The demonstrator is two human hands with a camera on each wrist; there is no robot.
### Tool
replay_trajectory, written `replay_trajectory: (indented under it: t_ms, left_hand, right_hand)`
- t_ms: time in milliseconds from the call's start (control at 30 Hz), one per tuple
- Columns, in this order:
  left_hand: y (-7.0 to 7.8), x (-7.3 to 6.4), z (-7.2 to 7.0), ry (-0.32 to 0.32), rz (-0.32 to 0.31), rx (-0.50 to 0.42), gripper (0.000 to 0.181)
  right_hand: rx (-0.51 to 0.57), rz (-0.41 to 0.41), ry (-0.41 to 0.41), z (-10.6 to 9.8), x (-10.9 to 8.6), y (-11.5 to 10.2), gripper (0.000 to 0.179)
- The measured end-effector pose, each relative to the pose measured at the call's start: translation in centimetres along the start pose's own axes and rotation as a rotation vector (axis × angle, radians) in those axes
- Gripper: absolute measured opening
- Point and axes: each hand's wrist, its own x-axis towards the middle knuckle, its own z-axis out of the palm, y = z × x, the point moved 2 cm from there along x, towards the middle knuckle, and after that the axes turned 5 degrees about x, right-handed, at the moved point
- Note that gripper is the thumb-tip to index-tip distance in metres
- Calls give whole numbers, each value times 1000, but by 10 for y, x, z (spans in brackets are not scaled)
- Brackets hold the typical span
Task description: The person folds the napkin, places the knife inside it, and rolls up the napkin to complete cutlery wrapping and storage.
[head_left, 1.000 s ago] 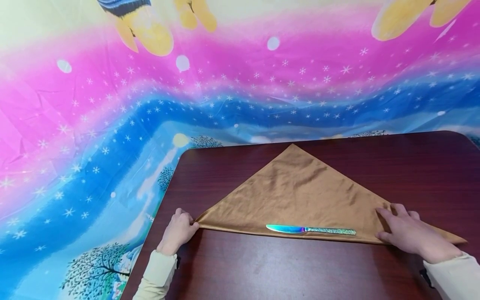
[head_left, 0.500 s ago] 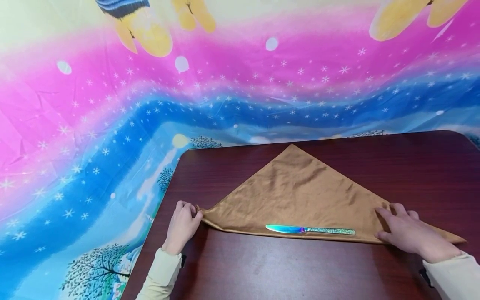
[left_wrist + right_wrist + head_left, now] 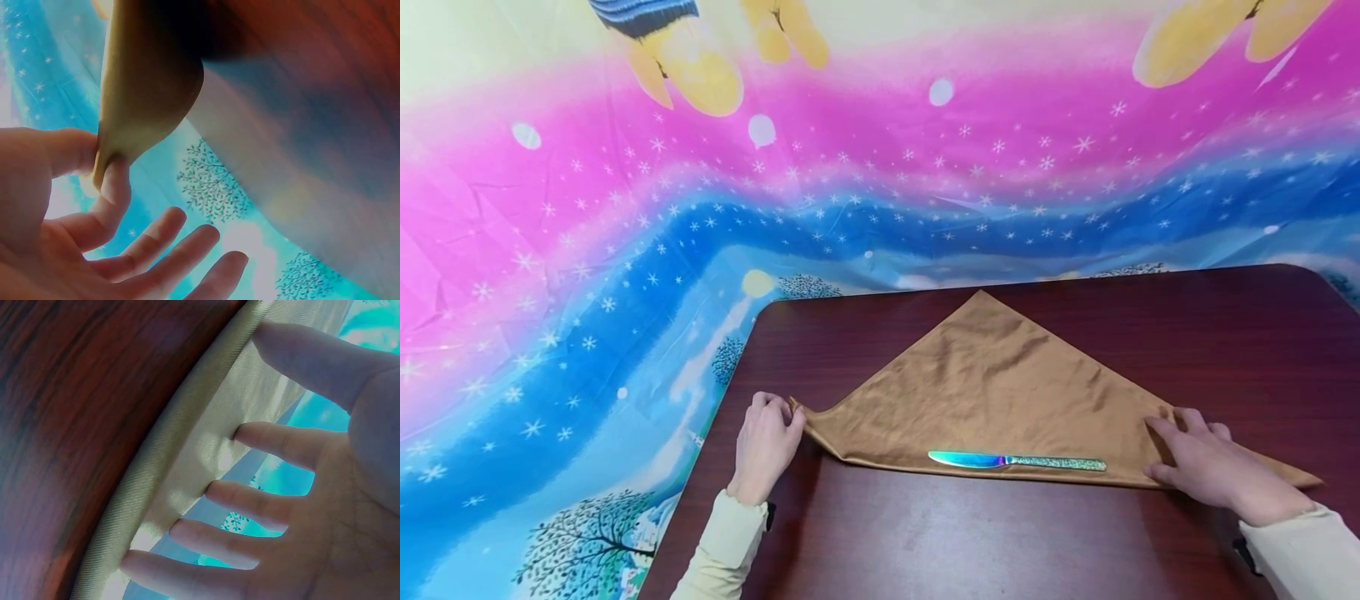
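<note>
A golden-brown cloth napkin, folded into a triangle, lies on the table with its point toward the far edge. Its left corner is raised, pinched between thumb and index finger of my left hand; the left wrist view shows the other fingers of that hand spread apart from the cloth. My right hand rests on the napkin near its right corner, fingers spread and fingertips touching the fabric. Between the hands, a rainbow-coloured table knife lies along the napkin's near fold, its blade to the left.
The dark reddish-brown wooden table has rounded far corners. Behind it and along its left side hangs a pink and blue backdrop printed with snowflakes and trees.
My left hand has lifted the napkin's left corner and moved it slightly away from me, bending the near fold upward there. My right hand and the knife keep their places on the cloth.
</note>
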Motion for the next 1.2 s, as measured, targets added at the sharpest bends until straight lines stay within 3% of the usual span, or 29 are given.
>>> replay_trajectory:
  t_ms: [567,1200]
  left_hand:
    - [19,6,-10,99,0,-84,20]
    - [47,13,-23,125,-19,-256,21]
  right_hand:
    - [1,-16,22,0,-1,-1,71]
    - [4,-14,20,0,-2,-1,72]
